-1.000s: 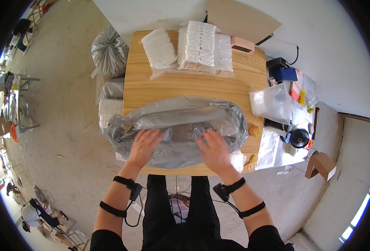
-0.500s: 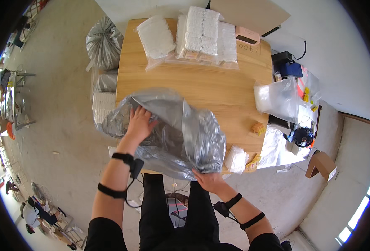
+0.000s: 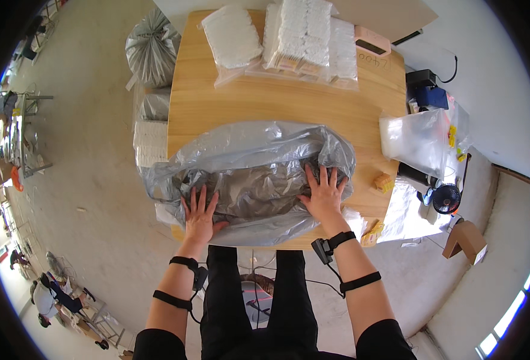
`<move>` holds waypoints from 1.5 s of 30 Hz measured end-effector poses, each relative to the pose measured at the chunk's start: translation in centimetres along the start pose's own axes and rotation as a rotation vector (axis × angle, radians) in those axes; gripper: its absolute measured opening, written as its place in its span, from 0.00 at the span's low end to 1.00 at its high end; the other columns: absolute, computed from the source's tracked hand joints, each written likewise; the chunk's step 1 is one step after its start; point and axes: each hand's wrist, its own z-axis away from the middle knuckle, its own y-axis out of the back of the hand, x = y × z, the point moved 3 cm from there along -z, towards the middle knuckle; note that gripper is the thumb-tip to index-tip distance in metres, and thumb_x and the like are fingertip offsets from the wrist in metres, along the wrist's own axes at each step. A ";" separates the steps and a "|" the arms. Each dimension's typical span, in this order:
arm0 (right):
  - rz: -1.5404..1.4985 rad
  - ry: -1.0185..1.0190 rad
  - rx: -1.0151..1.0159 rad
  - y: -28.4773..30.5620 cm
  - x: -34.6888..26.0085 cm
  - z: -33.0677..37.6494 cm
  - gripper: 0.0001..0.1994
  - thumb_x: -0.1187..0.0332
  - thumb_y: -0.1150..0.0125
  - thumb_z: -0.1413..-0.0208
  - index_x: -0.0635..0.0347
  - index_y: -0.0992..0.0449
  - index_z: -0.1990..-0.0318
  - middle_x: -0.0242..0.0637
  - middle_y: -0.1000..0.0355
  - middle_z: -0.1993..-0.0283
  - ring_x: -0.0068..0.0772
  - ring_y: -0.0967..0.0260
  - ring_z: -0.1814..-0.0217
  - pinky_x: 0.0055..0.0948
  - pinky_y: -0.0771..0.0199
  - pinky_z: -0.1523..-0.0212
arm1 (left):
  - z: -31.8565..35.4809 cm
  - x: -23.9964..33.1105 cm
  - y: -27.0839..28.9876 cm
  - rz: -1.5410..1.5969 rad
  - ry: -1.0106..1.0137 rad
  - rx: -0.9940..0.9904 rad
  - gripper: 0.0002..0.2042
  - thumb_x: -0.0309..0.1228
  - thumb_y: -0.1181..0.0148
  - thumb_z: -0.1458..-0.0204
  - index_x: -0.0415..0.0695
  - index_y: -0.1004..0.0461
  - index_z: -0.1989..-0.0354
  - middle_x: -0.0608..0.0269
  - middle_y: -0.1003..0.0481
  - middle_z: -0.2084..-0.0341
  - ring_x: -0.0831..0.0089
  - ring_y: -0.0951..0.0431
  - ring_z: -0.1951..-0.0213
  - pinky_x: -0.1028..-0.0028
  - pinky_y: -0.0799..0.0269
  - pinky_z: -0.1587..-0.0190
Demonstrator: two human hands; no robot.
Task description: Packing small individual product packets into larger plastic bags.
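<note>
A large grey plastic bag [image 3: 241,147] lies on the near half of the wooden table [image 3: 247,102], its mouth spread wide and facing up. My left hand [image 3: 200,219] presses on the near left part of the mouth, fingers stretched and apart. On the right side of the opening, my right hand [image 3: 325,192] rests with its fingers spread against the inner film. Neither hand grips anything. Crumpled film lines the inside; the bag's underside is hidden.
At the table's far side lie clear bags of white packs [image 3: 301,36] and a pink device [image 3: 373,42]. A clear plastic bag [image 3: 418,141], small yellow pieces [image 3: 383,182] and a black fan [image 3: 446,198] are on the right. A tied grey sack [image 3: 152,51] stands left.
The bag's mouth has been spread wider, and its right side has moved right. My right hand has moved up from the near rim into the opening; my left hand has come nearer.
</note>
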 end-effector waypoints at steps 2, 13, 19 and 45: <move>-0.004 -0.043 -0.030 -1.4 0.6 0.2 0.40 0.47 0.38 0.57 0.39 0.48 0.35 0.45 0.51 0.35 0.61 0.58 0.33 0.70 0.60 0.40 | -0.5 -0.2 -0.9 -0.004 0.000 -0.030 0.46 0.47 0.30 0.71 0.52 0.44 0.38 0.52 0.56 0.35 0.46 0.60 0.34 0.38 0.67 0.39; -0.085 0.054 -0.031 2.0 0.4 2.2 0.31 0.59 0.38 0.54 0.44 0.40 0.39 0.45 0.48 0.37 0.60 0.55 0.34 0.62 0.51 0.41 | -0.2 1.6 3.9 0.018 -0.088 -0.007 0.32 0.35 0.35 0.60 0.48 0.38 0.42 0.50 0.46 0.39 0.50 0.48 0.38 0.57 0.44 0.41; -0.644 0.018 0.048 3.6 3.0 12.3 0.12 0.72 0.42 0.52 0.60 0.28 0.58 0.45 0.30 0.57 0.48 0.33 0.53 0.40 0.33 0.51 | 9.2 1.8 8.2 0.267 -0.007 0.024 0.17 0.27 0.43 0.54 0.40 0.33 0.53 0.52 0.30 0.56 0.52 0.30 0.54 0.61 0.34 0.52; -1.177 -0.889 -1.520 -1.5 5.0 52.4 0.23 0.51 0.53 0.42 0.58 0.29 0.49 0.40 0.27 0.53 0.33 0.31 0.53 0.35 0.31 0.53 | 47.2 -2.8 1.9 0.899 1.349 -0.778 0.24 0.32 0.60 0.40 0.48 0.51 0.35 0.60 0.22 0.70 0.83 0.42 0.90 0.77 0.30 0.84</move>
